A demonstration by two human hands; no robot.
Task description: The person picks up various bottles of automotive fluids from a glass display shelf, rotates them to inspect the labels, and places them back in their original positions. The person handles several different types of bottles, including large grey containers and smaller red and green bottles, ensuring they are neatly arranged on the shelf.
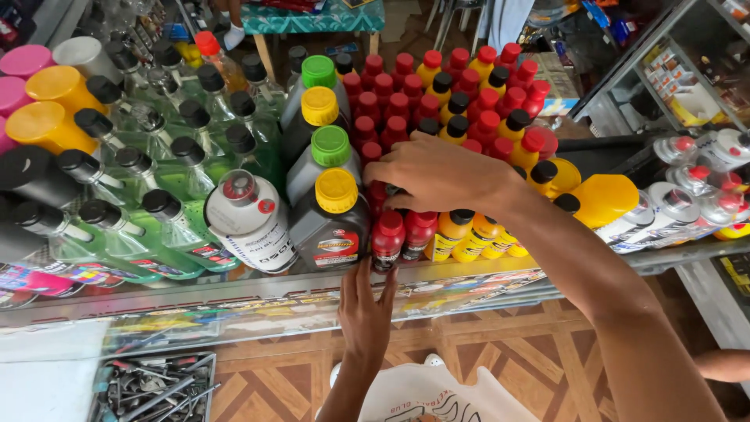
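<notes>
Glossy red plastic bottles (388, 238) stand on a smooth glass counter (469, 275).

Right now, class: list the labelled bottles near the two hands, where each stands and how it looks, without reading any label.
Small red bottle: shelf front, at left hand; red cap.
Grey bottle: left of it; yellow cap, dark label.
White bottle: further left; pale label.
Yellow bottle: below right hand; black cap.
</notes>
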